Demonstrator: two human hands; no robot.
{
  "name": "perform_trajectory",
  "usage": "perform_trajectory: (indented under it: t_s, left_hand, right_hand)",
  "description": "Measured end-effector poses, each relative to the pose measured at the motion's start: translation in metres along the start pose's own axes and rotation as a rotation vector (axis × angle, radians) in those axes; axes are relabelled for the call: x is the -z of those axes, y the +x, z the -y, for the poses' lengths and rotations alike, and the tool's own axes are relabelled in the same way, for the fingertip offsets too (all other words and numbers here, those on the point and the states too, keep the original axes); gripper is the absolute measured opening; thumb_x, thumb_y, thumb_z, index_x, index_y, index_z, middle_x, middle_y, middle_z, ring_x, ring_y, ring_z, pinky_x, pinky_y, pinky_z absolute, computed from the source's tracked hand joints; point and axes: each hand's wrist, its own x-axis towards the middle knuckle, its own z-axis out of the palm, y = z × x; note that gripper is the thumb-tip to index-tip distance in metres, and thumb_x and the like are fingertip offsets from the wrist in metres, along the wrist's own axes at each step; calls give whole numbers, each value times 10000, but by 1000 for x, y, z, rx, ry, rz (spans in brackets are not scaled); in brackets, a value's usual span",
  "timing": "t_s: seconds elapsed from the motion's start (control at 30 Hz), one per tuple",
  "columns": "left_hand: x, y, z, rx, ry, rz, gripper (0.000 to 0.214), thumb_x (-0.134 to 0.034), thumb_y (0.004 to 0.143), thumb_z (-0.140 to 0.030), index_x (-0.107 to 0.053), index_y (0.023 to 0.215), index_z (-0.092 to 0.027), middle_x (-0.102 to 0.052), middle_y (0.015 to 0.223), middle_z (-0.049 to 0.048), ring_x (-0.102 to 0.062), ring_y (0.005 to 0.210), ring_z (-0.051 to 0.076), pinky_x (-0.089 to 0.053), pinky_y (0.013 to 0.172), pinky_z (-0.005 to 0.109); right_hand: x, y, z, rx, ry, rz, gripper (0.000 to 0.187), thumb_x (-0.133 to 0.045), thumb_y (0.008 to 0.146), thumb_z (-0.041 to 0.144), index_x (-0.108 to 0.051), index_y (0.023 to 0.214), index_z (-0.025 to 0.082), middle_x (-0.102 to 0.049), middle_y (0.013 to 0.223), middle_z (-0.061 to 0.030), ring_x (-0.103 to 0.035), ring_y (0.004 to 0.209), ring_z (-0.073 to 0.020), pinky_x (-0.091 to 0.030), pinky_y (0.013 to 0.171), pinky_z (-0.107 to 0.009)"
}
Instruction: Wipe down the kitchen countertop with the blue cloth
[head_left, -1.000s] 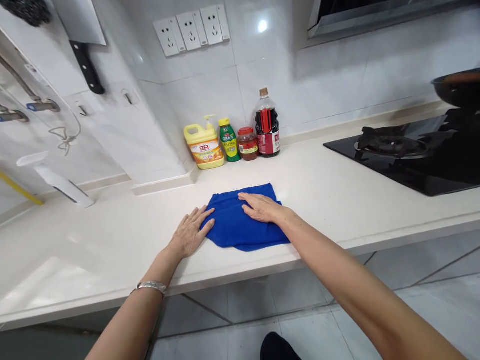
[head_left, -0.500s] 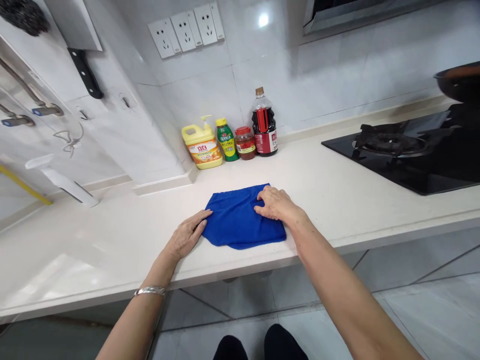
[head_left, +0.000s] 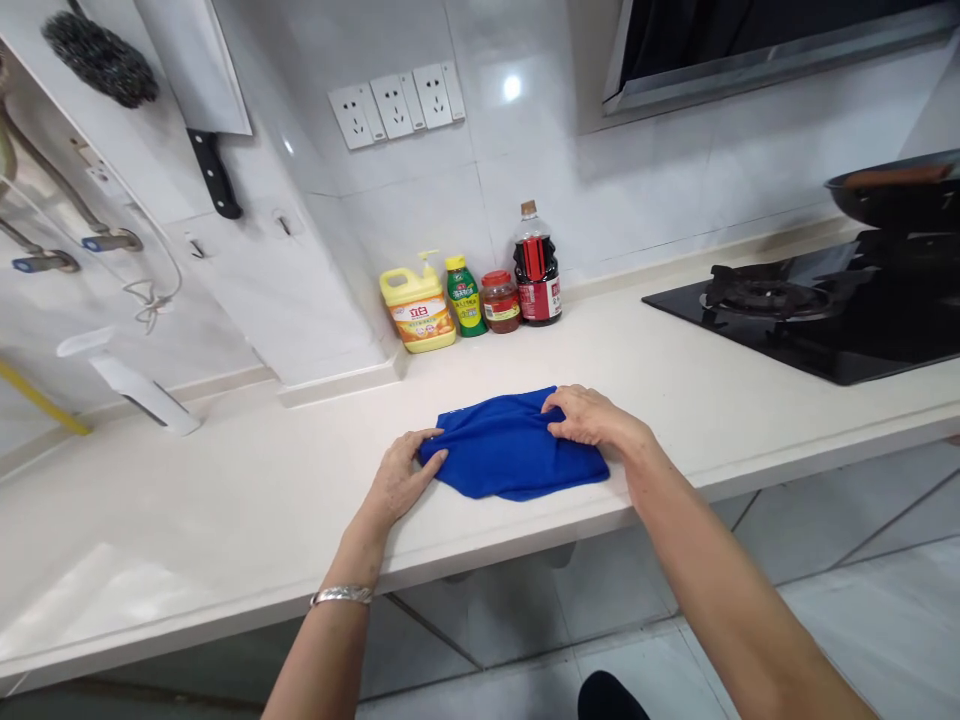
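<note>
A blue cloth (head_left: 510,460) lies folded on the pale countertop near its front edge, with a raised crease running across it. At its left edge, my left hand (head_left: 401,475) grips the fabric between thumb and fingers; a silver bracelet circles that wrist. My right hand (head_left: 589,415) has its curled fingers and thumb closed on the upper right part of the cloth. Some of the fingertips are hidden in the fabric.
Along the wall stand a yellow detergent bottle (head_left: 420,310), a green bottle (head_left: 466,300), a red-lidded jar (head_left: 501,303) and a dark sauce bottle (head_left: 538,275). A gas stove (head_left: 810,310) holds a pan (head_left: 892,195) at right. A cleaver (head_left: 214,170) hangs at left.
My left thumb has spread onto the cloth, and a ridge has risen across the fabric between my hands. The view has shifted, so everything sits lower in it.
</note>
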Motion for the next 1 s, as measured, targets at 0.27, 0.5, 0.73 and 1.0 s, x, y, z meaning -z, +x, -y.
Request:
perform_trajectory:
  t_s: [0.27,0.5,0.73,1.0]
  left_hand:
    - [-2,0,-3,10,-65,-116,314,-543,910,-487,-598,1040,-207,-690,1011,67,-624,767,200,-534,804,393]
    - [5,4,-19,-8,-287,-661,332,-555,942,-511,-542,1079,-209,-626,964,40,-612,832,169,-517,786,303]
    - [4,9,-11,138,-539,-656,404,-629,892,-529,-609,1146,-216,-638,1025,43,-606,923,176,-508,844,285]
    - [0,3,0,279,-229,-401,410,-562,882,-450,-640,1175,-174,-675,1199,140,-663,1056,265,-521,1003,467]
  right_hand:
    - [-5,-1,3,66,119,-208,185,-611,827,202,-678,998,221,-733,966,-41,-658,906,-217,-482,790,-324]
    - [-3,1,27,217,765,-621,221,-680,835,386,-638,976,220,-715,942,-23,-664,873,-183,-523,807,-324]
    - [-13,10,23,120,788,-551,290,-666,848,416,-664,1064,222,-699,845,-1,-614,698,-153,-513,646,-288]
    - [-29,12,19,228,207,-568,337,-470,952,265,-618,1236,161,-677,1264,-154,-649,1126,-269,-500,1013,-442]
